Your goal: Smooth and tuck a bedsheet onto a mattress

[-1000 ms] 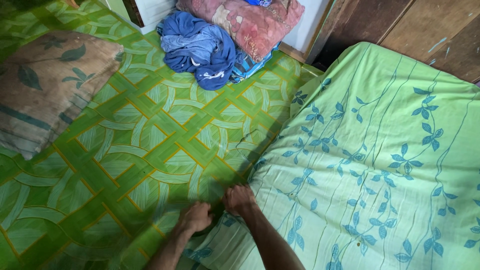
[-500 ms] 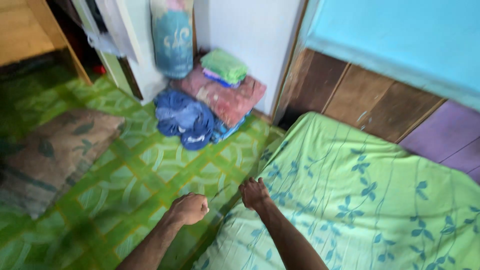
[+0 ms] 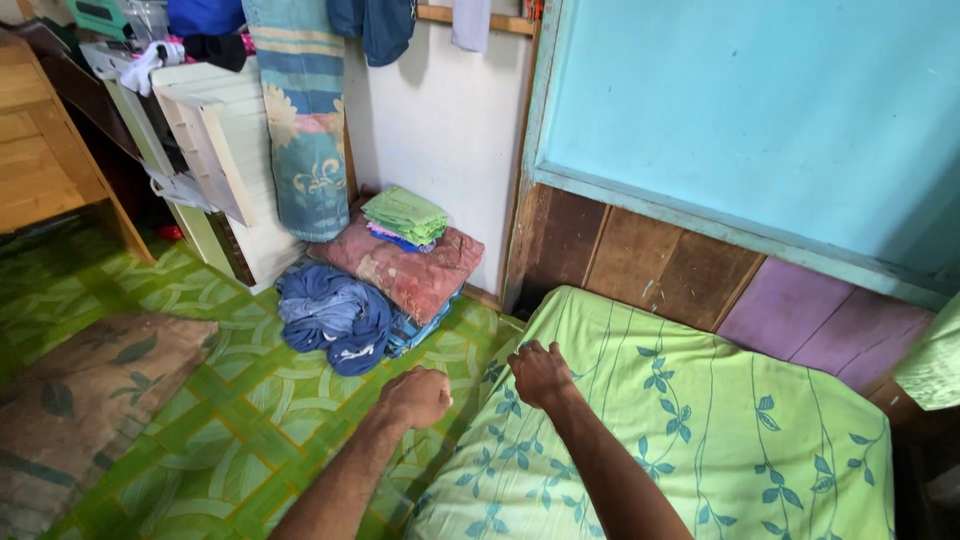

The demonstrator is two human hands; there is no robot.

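fists first: my left hand [image 3: 418,397] is balled tight over the patterned green floor [image 3: 250,420], and i cannot tell whether anything is pinched inside it — no cloth shows between the knuckles. my right hand [image 3: 540,375] is clenched too, knuckles up, right at the near edge of the light green bedsheet [image 3: 690,430] with blue leaf sprigs, and it looks to be gripping the hem there, though the fold itself is hidden under the fingers. the sheet lies spread over the mattress, running from my right hand back to the wooden wall boards [image 3: 640,265]. i judge it thin, soft and light — it will drape and slide easily, wrinkle under any pull, and not tear unless snagged, so the hem or a corner is the sensible place to take it, with both hands apart to keep it flat. beyond my left hand sits a crumpled blue garment [image 3: 335,315] beside a reddish folded blanket [image 3: 410,270] topped with a small stack of folded cloths [image 3: 405,215]; a brown leaf-print cushion [image 3: 85,400] lies far left.
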